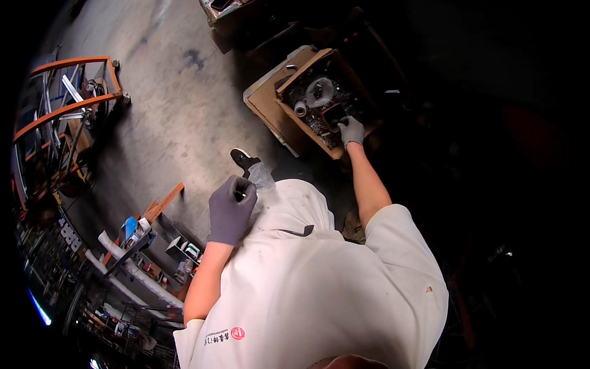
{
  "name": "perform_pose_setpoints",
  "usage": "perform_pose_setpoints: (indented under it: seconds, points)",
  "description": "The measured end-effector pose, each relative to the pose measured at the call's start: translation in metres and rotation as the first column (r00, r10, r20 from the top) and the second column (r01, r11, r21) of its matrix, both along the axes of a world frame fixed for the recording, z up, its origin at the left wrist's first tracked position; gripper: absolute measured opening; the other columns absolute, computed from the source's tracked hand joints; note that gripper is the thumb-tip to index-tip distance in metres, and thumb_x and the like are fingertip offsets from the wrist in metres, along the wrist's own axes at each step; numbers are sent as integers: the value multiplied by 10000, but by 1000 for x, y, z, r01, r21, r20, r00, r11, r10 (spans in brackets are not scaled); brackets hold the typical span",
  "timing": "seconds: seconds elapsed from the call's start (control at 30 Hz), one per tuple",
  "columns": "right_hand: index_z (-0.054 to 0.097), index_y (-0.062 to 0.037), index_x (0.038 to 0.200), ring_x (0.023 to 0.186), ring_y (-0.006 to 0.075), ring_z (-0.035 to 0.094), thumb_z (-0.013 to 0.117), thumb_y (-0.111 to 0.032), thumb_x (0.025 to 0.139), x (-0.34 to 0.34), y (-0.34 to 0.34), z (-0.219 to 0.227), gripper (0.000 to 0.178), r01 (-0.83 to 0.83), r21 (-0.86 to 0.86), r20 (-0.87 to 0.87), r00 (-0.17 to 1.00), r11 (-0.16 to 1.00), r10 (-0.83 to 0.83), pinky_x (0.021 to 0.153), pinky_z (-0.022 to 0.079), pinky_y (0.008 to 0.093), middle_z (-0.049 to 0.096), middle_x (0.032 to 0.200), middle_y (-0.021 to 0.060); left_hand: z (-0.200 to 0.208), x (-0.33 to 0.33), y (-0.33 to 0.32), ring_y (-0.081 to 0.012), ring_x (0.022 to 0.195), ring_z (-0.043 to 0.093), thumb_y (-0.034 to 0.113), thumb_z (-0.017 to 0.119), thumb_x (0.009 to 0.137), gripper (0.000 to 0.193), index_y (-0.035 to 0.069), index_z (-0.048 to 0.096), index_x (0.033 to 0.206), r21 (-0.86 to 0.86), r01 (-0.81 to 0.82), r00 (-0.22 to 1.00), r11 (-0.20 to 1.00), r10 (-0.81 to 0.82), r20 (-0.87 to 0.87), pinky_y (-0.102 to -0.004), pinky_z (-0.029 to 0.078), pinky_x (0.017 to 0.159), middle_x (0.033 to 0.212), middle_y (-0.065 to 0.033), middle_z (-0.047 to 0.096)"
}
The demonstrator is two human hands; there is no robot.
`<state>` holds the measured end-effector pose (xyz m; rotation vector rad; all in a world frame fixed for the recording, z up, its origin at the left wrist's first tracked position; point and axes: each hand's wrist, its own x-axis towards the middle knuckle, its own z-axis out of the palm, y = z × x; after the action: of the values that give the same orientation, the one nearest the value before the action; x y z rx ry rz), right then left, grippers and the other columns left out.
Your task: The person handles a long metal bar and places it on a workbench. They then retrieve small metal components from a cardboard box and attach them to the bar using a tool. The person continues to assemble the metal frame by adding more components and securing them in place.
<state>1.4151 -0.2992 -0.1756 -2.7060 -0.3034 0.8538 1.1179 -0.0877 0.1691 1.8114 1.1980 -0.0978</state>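
Observation:
My left hand, in a grey glove, is closed in front of my left thigh. A crumpled clear plastic bag comes out at its fingers, and a small pale bit shows between the fingertips. Off to the right, my gloved right hand reaches into an open cardboard box. Its fingers close on the edge of a dark, flat rectangular thing with a brown rim; its kind is unclear. Around it in the box lie many small metal parts, a clear plastic bag and a pale roll.
Flattened cardboard sticks out beside the box, and another box stands farther off. An orange-framed rack with metal lengths stands at far left. A cluttered shelf lies near my left elbow. The right side is too dark to make out.

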Motion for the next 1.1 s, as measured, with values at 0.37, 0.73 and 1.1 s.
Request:
perform_pose_setpoints:
  seconds: [0.37,0.73,1.1]
  points:
    - [763,-10,1174,785,154,747,708,-60,987,-21,-14,22,201,337,420,-179,941,843,-287,693,599,311,791,980,110,-3,-5,10,-252,697,684,126,740,894,122,20,684,916,29,29,996,999,-31,84,-364,544,691,810,-148,707]
    - [752,31,1169,840,120,717,713,-18,995,-86,66,217,185,429,670,-503,862,606,-53,757,590,259,784,1080,91,1,-8,26,-309,754,708,145,725,912,129,25,681,928,74,-5,994,997,-3,111,-388,556,720,840,-156,719]
    - [723,-119,1095,740,277,727,763,-131,905,-159,124,351,195,-712,508,287,671,485,684,624,555,380,747,886,74,5,-10,27,-305,777,721,157,724,937,141,22,694,965,-63,-62,988,996,71,140,-384,565,739,876,-153,740]
